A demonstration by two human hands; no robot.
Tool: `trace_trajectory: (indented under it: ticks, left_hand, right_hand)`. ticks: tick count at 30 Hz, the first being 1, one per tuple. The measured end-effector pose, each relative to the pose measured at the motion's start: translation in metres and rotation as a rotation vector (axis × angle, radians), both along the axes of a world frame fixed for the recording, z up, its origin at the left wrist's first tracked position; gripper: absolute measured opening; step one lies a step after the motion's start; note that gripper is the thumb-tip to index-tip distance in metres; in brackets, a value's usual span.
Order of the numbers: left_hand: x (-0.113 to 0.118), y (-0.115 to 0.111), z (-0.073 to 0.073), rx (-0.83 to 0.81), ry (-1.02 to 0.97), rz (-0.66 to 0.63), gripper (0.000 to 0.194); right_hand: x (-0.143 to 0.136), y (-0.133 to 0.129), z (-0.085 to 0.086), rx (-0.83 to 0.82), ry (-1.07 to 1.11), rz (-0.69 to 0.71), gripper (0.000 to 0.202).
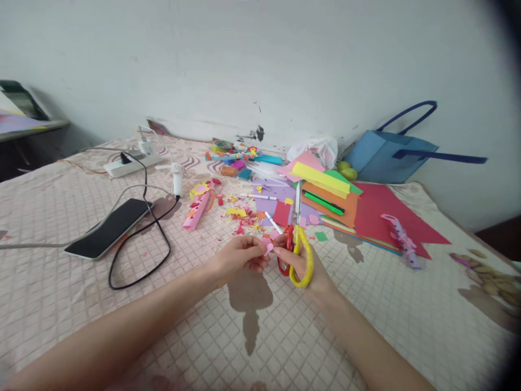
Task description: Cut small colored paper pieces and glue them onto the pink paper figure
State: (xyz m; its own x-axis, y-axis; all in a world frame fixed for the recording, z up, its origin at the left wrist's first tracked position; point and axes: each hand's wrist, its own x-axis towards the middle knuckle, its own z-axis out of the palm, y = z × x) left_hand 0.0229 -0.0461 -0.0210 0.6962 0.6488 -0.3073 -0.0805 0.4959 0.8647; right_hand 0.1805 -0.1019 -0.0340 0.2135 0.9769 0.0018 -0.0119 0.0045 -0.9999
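A small pink paper cutout [267, 247] sits between my two hands. My left hand [244, 254] pinches its left side between thumb and fingers. The scissors [302, 260], with one red and one yellow handle loop, hang on my right hand [303, 266], blades pointing away toward the paper pile. The right thumb and fingertips also reach the cutout's right edge. Just beyond the hands lie paper scraps [246, 220] and a white marker [273, 222]. A pink paper roll [197, 209] with cut shapes on it rests to the left.
At right are red paper [394, 214], a green cutter [323, 202], a purple paper roll [402, 241] and a blue bag [391, 157]. On the left lie a black-screened phone [109, 228], a looping cable [166, 244] and a power strip [133, 164]. A wall stands behind.
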Motion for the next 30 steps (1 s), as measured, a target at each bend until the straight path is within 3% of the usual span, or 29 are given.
trace_trajectory:
  ticks: [18, 30]
  left_hand:
    - [-0.0007, -0.0003, -0.0025, -0.003, -0.017, -0.063, 0.024]
    - [0.0009, -0.0017, -0.0009, 0.036, 0.003, -0.069, 0.031]
  right_hand:
    - [-0.0021, 0.001, 0.0009, -0.098, 0.27, 0.02, 0.028]
    - [-0.0005, 0.0015, -0.0016, -0.109, 0.308, 0.024, 0.028]
